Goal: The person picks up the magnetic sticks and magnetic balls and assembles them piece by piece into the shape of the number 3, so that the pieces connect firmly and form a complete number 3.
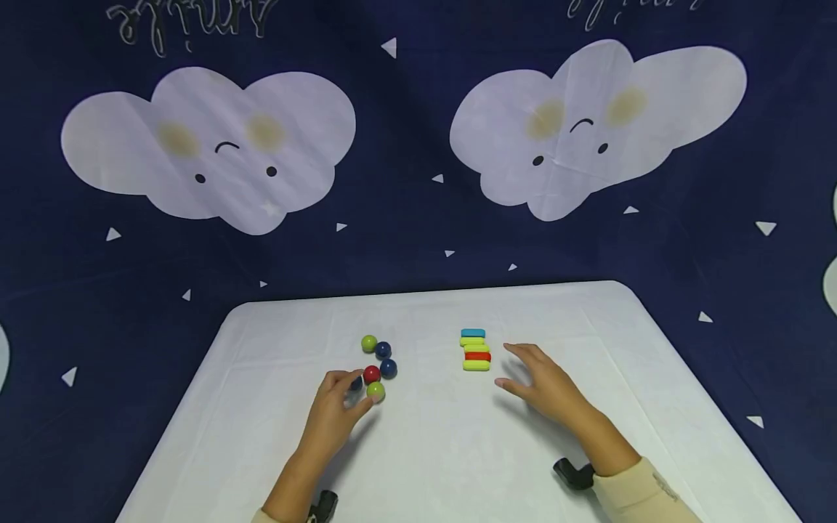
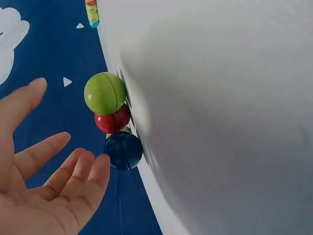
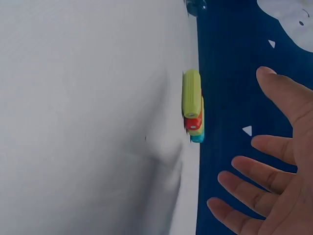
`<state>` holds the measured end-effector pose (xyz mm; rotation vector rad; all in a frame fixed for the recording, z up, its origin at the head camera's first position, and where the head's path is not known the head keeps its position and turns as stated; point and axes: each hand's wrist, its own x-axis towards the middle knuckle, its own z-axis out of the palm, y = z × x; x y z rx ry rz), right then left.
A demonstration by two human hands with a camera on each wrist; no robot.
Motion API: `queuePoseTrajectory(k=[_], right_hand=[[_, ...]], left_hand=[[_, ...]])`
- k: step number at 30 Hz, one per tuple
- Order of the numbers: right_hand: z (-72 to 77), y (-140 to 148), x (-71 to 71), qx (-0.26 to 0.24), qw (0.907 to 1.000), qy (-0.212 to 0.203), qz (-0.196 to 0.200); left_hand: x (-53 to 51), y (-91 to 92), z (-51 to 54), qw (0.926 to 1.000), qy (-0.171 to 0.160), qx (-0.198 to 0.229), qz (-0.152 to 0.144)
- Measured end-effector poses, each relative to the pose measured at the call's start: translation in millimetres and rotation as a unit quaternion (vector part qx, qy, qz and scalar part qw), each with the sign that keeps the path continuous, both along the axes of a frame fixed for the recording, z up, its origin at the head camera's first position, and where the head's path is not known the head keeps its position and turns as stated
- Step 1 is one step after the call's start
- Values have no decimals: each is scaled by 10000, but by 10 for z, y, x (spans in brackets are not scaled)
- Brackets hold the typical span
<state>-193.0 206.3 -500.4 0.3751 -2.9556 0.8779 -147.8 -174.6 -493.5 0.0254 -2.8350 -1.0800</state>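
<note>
Several small glossy balls form a loose cluster on the left of the table: a red ball, green balls and dark blue balls. My left hand hovers around its near side, fingers spread; a fingertip seems to touch a blue ball, and the thumb is close to the near green ball. One blue ball is partly hidden behind the fingers in the head view. My right hand hangs open just right of a column of several short rods: a blue rod, a red rod and yellow-green rods.
A white cloth-covered table lies under both groups. Behind it hangs a dark blue curtain printed with clouds and triangles. Black wrist straps show near both sleeves.
</note>
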Motion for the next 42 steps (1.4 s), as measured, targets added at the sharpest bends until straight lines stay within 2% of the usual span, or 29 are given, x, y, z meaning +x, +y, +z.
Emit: queuePoseTrajectory(k=[4, 9, 15, 23, 28, 36, 42], right_hand=[[-17, -22, -33, -205, 9997, -120, 0], [-46, -49, -73, -573, 9979, -290, 4], [-96, -92, -129, -954, 9939, -543, 138], [-158, -147, -190, -1018, 9924, -672, 159], [-162, -180, -214, -1141, 9899, -805, 238], [-195, -220, -250, -1115, 9907, -757, 194], [-225, -239, -282, -1033, 9922, -684, 98]], left_hand=[[-12, 12, -13, 9997, 71, 231, -45], [-23, 3, -39, 9994, 133, 314, -91], [-38, 16, -76, 9993, -50, 369, -42], [-62, 26, -90, 9992, -16, 340, -199], [-78, 23, -94, 9988, -180, 408, -204], [-85, 16, -108, 9972, -271, 641, -272], [-100, 30, -120, 9969, -231, 639, -393]])
